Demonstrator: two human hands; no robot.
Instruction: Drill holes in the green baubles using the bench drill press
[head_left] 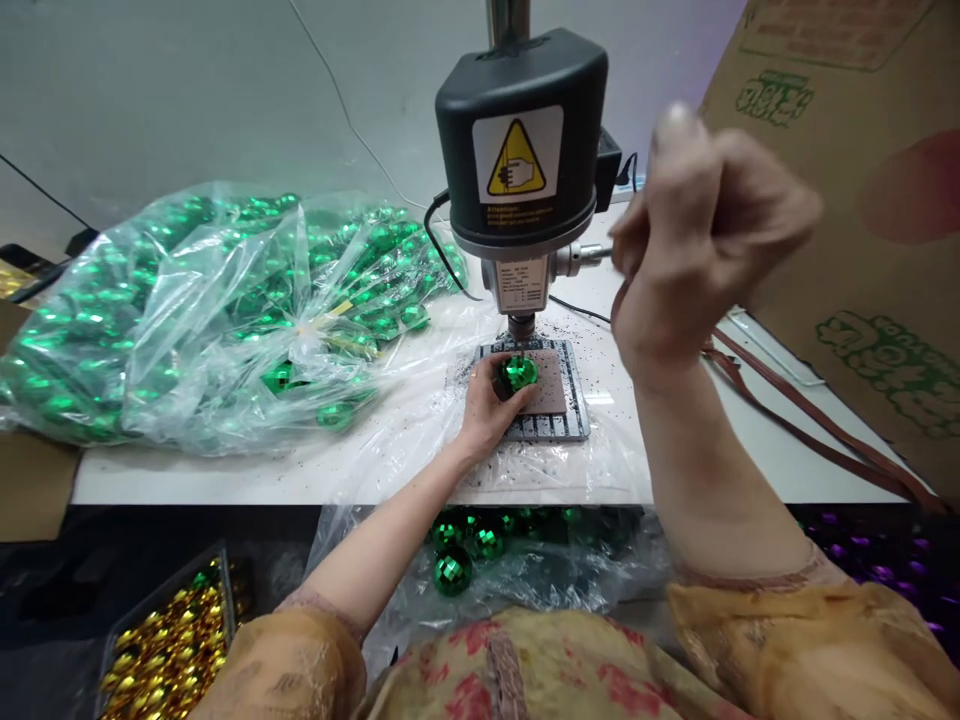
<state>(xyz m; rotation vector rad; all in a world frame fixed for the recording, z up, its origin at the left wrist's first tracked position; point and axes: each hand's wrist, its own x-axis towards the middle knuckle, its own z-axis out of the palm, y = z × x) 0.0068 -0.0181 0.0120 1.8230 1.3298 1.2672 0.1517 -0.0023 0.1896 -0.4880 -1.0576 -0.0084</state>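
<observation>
A small shiny green mirror ball [521,373] sits under the chuck of a black drill press [521,150]. My left hand [487,402] grips this ball from the left, thumb at the front and fingers behind. Beneath it is a reddish-brown board [551,385] on the slotted grey metal base [574,420]. Raised on the right of the machine, my right hand [694,240] is closed in a fist at the end of the feed lever [594,254]. The fist hides the lever's outer end.
A large clear bag [217,310] of green mirror balls covers the table's left side. Dark shavings lie around the base. Several green balls [452,570] rest in plastic below the table edge, with gold balls [169,640] lower left. A cardboard box [862,230] and brown straps [810,420] stand right.
</observation>
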